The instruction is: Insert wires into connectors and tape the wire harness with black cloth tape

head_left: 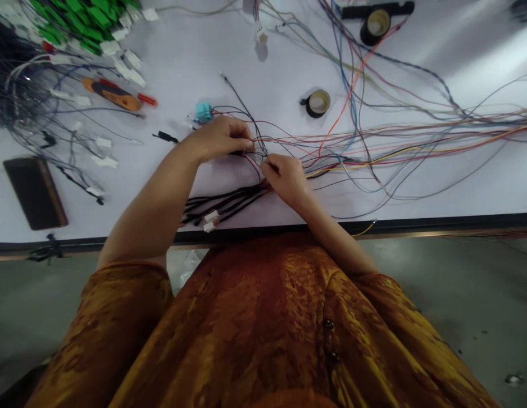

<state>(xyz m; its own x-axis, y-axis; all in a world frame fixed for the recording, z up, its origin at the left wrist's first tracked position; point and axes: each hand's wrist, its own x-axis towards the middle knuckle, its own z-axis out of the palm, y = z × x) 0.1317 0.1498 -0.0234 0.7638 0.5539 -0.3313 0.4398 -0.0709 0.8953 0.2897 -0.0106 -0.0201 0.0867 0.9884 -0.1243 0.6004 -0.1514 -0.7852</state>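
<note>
So, left hand (229, 136) is drawn narrow, thumb and fingertip pinched on thin wires; right hand (289, 175) sits just beside it, lower, also in a tight pinch on the same group; which strand each has is too small to tell. These belong to a long, loose run of thin red, blue, yellow and black plastic-coated wires (416, 148) lying across the white table (182, 62), mostly off to the right. Close pinches look chosen to single out strands; the run lies stretched out, probably to limit tangling. Black-sleeved cable branches (229, 198) lie grouped near the table edge, with small white plastic connectors (210, 220) by them. Black tape roll with a tan core (318, 103) is near the right hand, likely for easy reach. Containers: no bin or tray that I can make out; closest is the light-blue plastic connector housing (203, 111) beyond the left wrist, wires apparently seated in it, cavity count unreadable
</note>
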